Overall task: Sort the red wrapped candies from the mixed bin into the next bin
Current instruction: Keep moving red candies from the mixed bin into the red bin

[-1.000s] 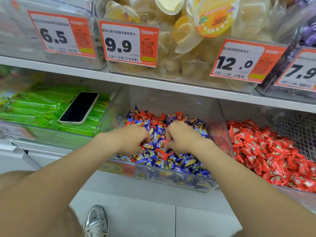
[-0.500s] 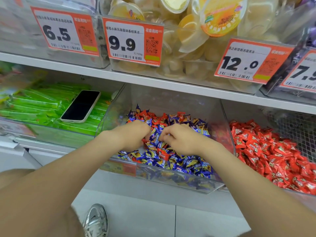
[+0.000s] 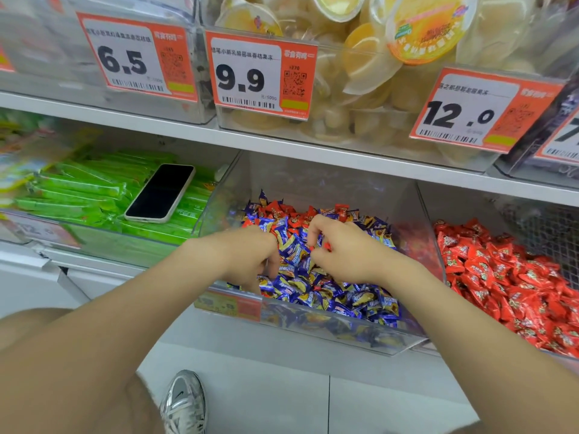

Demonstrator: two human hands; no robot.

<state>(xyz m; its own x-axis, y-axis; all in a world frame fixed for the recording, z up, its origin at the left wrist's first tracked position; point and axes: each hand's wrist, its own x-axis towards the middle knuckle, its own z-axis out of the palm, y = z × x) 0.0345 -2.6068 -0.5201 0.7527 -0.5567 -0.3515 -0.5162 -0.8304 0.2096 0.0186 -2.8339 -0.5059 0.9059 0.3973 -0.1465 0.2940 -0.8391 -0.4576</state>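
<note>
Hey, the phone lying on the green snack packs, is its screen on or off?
Off, as far as shows: the phone lies face up on the green packs, its screen plain black.

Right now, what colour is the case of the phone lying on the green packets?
Cream-white, framing a black screen; the phone shows best in the head view.

Both arms are extended forward and angled in toward the centre. The left forearm (image 3: 125,311) is seen entering from lower left, the right forearm (image 3: 470,324) from lower right; both are bare. The left hand (image 3: 247,255) is held palm-down with its back to the camera, fingers curled downward, tips hidden. The right hand (image 3: 341,249) is set just beside it with a small gap between them, fingers (image 3: 313,227) curled inward, thumb drawn toward them. Whether anything is pinched in either hand cannot be told.
</note>
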